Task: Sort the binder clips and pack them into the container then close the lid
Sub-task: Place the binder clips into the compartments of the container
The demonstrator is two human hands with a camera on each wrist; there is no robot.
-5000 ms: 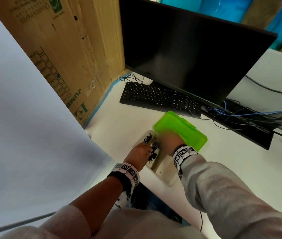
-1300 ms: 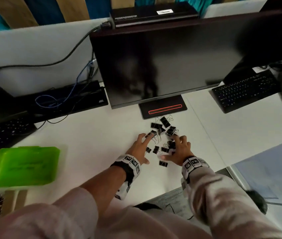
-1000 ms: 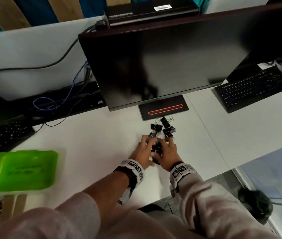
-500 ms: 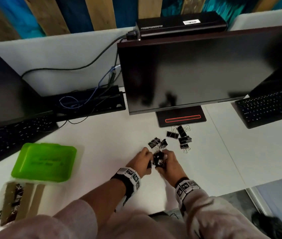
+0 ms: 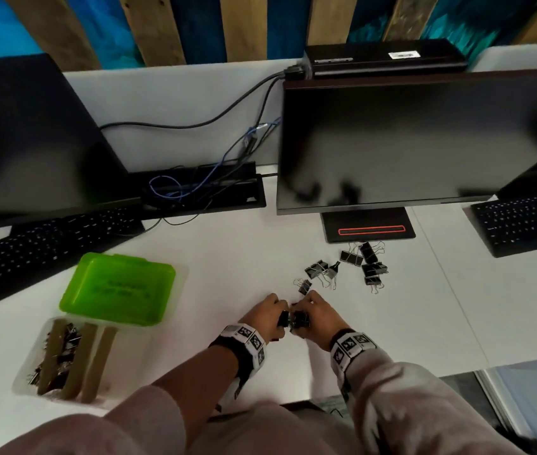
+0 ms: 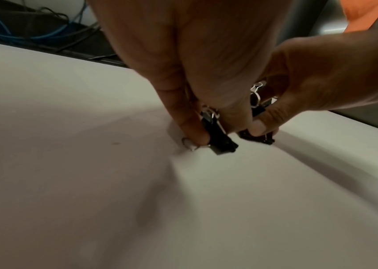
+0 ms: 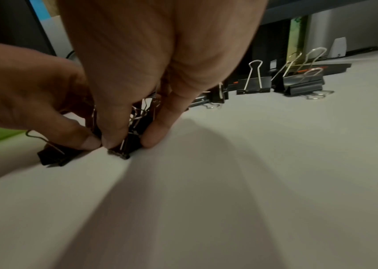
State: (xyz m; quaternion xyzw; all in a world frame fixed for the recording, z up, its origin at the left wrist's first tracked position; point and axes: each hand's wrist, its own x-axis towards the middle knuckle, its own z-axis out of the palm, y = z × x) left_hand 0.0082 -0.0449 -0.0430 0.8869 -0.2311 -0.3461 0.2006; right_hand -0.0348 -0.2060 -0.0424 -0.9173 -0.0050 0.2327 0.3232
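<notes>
Small black steel binder clips with silver wire handles [image 5: 297, 319] were pinched between both hands, down on the white table [image 5: 227, 264] near the middle of its front edge. Left hand [image 5: 268, 318]: thumb and fingers curled narrow round one clip [image 6: 220, 138], clip body touching the table. Right hand [image 5: 318, 315]: fingertips [image 7: 153, 138] closed on a small bunch of clips [image 7: 129, 143], also resting on the surface. Hands were just beside each other, thumbs nearly touching.

More loose clips [image 5: 357, 262] were seen scattered farther back, just in front of the monitor stand [image 5: 368, 228], one stray [image 5: 304, 286] near the right hand.

The clear plastic container with brown dividers [image 5: 60, 359] was at the front left corner, some clips already in its left compartment. The translucent green lid [image 5: 119, 287] lay just behind it, off.

Handling, judged: clips light, stiff, springy; painted bodies slick; wire handles flop and snag on each other, so bunches tangle. Best gripped across the flat sides of the body, not by the handles. Not fragile.

Step judged: gathering a batch for transfer. Task roughly midway; lid not yet closed.
</notes>
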